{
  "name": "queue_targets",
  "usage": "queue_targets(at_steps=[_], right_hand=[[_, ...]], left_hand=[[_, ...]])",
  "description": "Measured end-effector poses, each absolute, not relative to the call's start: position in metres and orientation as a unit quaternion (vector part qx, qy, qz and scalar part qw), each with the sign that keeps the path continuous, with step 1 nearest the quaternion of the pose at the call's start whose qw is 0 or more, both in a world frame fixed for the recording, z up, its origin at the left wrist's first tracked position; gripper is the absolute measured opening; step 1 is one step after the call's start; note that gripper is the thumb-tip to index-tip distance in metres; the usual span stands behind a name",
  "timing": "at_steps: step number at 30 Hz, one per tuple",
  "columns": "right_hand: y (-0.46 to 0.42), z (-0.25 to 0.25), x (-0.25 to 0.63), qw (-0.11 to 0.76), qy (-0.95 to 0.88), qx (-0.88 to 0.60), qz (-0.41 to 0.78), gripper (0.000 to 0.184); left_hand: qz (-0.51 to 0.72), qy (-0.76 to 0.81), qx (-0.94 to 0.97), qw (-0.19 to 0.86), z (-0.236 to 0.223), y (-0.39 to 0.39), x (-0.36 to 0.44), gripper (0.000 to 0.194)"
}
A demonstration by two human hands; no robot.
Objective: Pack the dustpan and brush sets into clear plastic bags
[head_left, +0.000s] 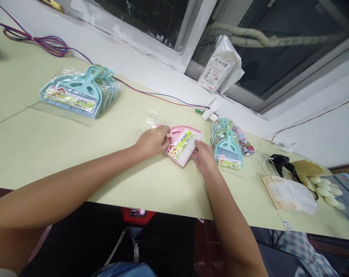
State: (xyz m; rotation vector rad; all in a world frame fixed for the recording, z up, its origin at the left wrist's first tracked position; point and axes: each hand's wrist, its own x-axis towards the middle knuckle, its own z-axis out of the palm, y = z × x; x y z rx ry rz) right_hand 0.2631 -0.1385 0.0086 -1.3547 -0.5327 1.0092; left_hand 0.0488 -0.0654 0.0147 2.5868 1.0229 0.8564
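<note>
A pink dustpan-and-brush set (pixel 179 131) with white bristles and a printed label lies tilted over the table between my two hands. My left hand (pixel 153 141) is closed round its handle end, and the handle itself is hidden. Clear plastic wrap (pixel 155 118) spreads out just behind that hand. On the other side, my right hand (pixel 203 156) pinches the set's bristle-side edge, thumb on top. Close to the right hand stands a row of wrapped blue and green dustpan sets (pixel 229 148). A larger wrapped stack of blue dustpan sets (pixel 73 90) sits at the left.
Coiled red-and-blue wires (pixel 51 45) run along the wall to a white plug (pixel 210 112). A plastic-wrapped white package (pixel 219 69) leans at the window. On the right lie a paper bag (pixel 287 192), a black strap (pixel 287 167) and a pale bumpy object (pixel 326 190).
</note>
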Motion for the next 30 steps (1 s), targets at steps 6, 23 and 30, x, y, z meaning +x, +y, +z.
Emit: queue_targets(at_steps=[6,23,30], right_hand=[[-0.138,0.009,0.257,0.622,-0.222,-0.574,0.484,0.019],[-0.136,0.0,0.253,0.641,-0.203,-0.541,0.505,0.012],[-0.134,-0.001,0.251,0.623,-0.191,-0.558,0.514,0.015]], left_hand=[[0.293,0.339,0.888,0.103,0.011,-0.066,0.051,0.025],[0.386,0.49,0.776,0.098,0.038,-0.008,-0.003,0.029],[0.193,0.608,0.753,0.159,0.016,0.031,-0.026,0.029]])
